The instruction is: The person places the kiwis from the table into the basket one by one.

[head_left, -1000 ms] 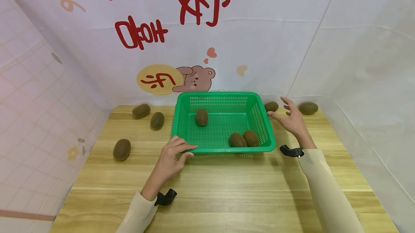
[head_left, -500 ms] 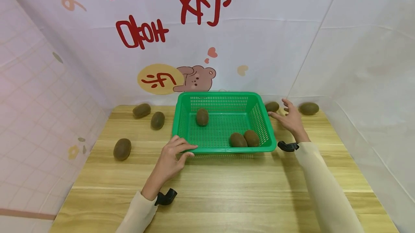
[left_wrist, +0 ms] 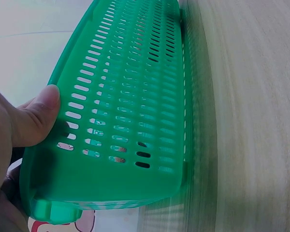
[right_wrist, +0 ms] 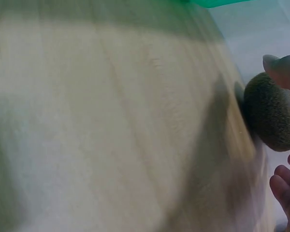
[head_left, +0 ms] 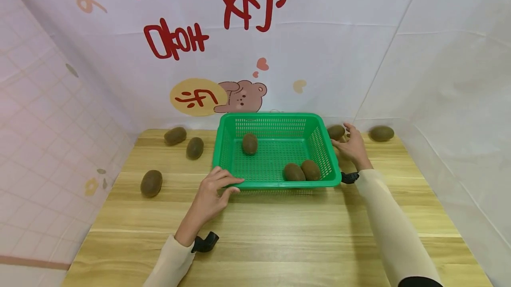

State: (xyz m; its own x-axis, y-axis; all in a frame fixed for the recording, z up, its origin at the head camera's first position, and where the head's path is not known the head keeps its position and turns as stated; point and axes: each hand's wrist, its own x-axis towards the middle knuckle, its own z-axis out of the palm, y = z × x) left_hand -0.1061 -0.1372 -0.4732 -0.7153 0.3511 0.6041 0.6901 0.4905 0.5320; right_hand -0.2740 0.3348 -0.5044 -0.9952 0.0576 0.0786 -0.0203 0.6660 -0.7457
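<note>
reach step under way: right hand (head_left: 351,147), fingers spread and grasping nothing, arrives at kiwi (head_left: 336,132) on table, 3 o'clock of basket (head_left: 275,183). left hand (head_left: 210,196) pinches basket rim. next: clench around kiwi, lift.

1. Left hand (head_left: 210,194) is bare, with no rings and short, plain nails.
2. Right hand (head_left: 352,146) is bare too.
3. Both forearms wear close-fitting, cream long sleeves (head_left: 389,225) reaching the wrists.
4. A dark cuff or band shows low on the right sleeve.
5. A small black camera mount (head_left: 204,241) is strapped at each wrist.
</note>
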